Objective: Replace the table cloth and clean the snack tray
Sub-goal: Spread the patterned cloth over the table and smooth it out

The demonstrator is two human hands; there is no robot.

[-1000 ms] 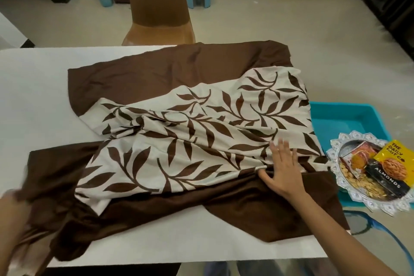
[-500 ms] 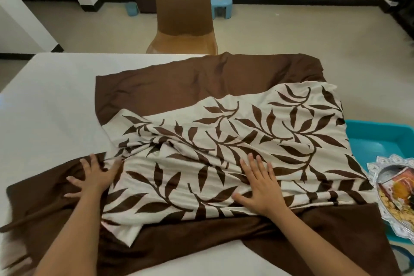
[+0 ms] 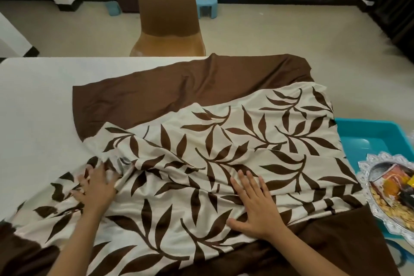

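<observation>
Pressing the cloth [image 3: 201,141], left hand [image 3: 96,188] and right hand [image 3: 255,208] lie flat, fingers [image 3: 245,182] spread. Uncovered tabletop [image 3: 33,107] lies toward its left edge, nearest the left hand, where folds bunch.

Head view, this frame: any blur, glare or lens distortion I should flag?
Head view: left hand slightly motion-blurred on the brown-and-cream leaf-print cloth; right hand sharp; dark curtain at right leans from wide-angle distortion; lighting soft, no harsh glare.
</observation>
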